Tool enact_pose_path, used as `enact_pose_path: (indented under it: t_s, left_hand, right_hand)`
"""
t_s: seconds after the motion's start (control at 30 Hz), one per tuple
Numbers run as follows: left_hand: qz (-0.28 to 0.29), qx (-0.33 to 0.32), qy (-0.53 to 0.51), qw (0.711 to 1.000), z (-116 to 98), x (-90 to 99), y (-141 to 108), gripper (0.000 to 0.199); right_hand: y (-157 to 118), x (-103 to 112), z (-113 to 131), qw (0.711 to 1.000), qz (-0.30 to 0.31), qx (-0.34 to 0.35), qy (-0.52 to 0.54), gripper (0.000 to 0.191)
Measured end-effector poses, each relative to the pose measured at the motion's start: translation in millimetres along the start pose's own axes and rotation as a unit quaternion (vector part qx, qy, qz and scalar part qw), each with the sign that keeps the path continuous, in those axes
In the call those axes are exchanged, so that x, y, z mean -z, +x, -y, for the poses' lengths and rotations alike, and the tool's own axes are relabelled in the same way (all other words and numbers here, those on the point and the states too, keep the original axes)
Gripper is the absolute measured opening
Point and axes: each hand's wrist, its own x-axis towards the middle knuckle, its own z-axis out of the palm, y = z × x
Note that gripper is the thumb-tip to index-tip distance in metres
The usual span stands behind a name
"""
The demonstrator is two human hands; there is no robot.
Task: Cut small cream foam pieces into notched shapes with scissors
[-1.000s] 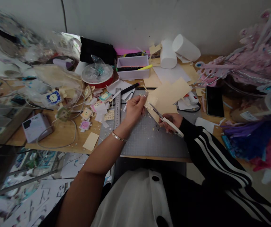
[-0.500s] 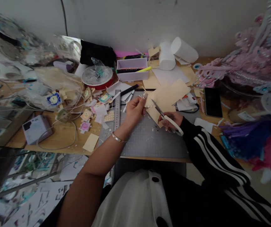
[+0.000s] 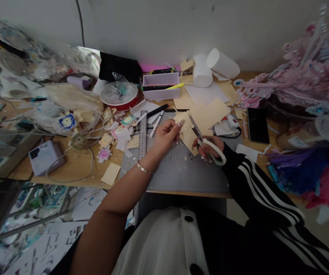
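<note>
White-handled scissors [image 3: 214,151] are in my right hand [image 3: 207,147], which is wrapped round the handles, with the blades pointing up and to the left. My left hand [image 3: 168,133] is closed in a pinch at a small cream paper piece [image 3: 183,119] just left of the blade tips. Exactly where the piece ends is hard to tell against the cream sheets [image 3: 210,112] behind it. Beneath both hands lies a grey cutting mat [image 3: 181,172] with tiny scraps on it.
A steel ruler [image 3: 143,137] and markers [image 3: 156,124] lie left of my hands. Behind stand a lilac pen box [image 3: 161,93] and a ribbon spool [image 3: 120,95]. A phone [image 3: 258,125] lies right; paper cut-outs [image 3: 105,140] are scattered left.
My left hand has turned slightly and its fingertips now show over the paper. The scissors and my right hand have shifted slightly right.
</note>
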Motion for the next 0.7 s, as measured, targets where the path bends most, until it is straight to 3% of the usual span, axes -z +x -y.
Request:
enact_pose_path:
  t_s: [0.37,0.7]
  left_hand:
    - [0.062,0.015,0.012,0.998,-2,-8.6,-7,0.051]
    - [0.088,0.031,0.019,0.995,3,-13.0,-9,0.055]
  right_hand:
    - [2,-9,-3,0.998,-0.038,0.051,0.001,0.058]
    - [4,-17,-4,0.996,-0.079,0.035,-0.009,0.056]
